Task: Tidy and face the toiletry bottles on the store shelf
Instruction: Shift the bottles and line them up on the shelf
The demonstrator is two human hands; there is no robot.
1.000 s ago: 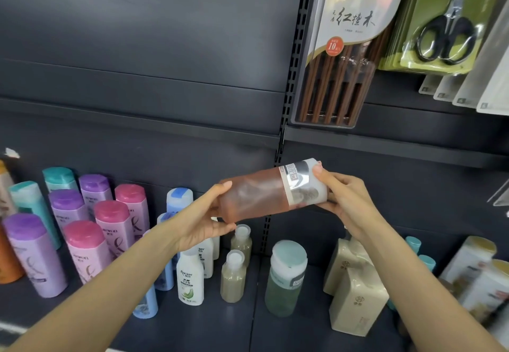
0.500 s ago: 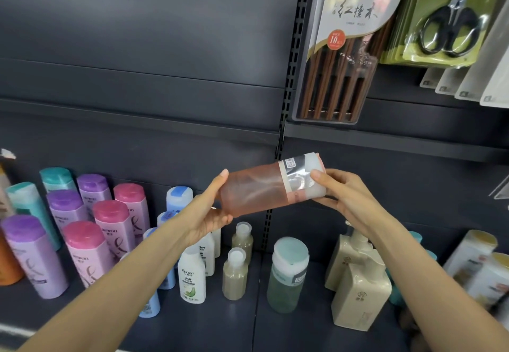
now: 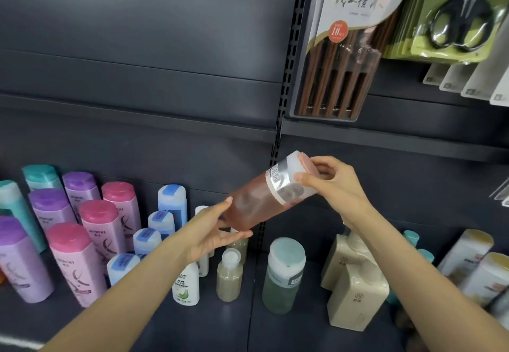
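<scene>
A translucent orange-brown bottle [image 3: 256,203] with a white cap end and a silver label is held tilted in the air above the dark shelf [image 3: 192,324], cap end up to the right. My right hand [image 3: 327,183] grips the cap end with curled fingers. My left hand [image 3: 214,233] supports the bottle's base with straight fingers and thumb. Below stand a green bottle with a pale teal lid [image 3: 283,274], two small olive bottles [image 3: 230,277] and a white bottle with a green leaf print [image 3: 186,285].
Pink, purple and teal bottles [image 3: 74,241] crowd the shelf's left, with blue-capped bottles [image 3: 162,222] beside them. Beige square bottles [image 3: 355,288] and white-gold bottles [image 3: 479,266] stand at the right. Packed chopsticks [image 3: 341,48] and scissors [image 3: 462,21] hang above.
The bottle has tilted from nearly level to cap-end-up, and its base has dropped lower. My left hand has moved down under the base; my right hand has shifted onto the cap end.
</scene>
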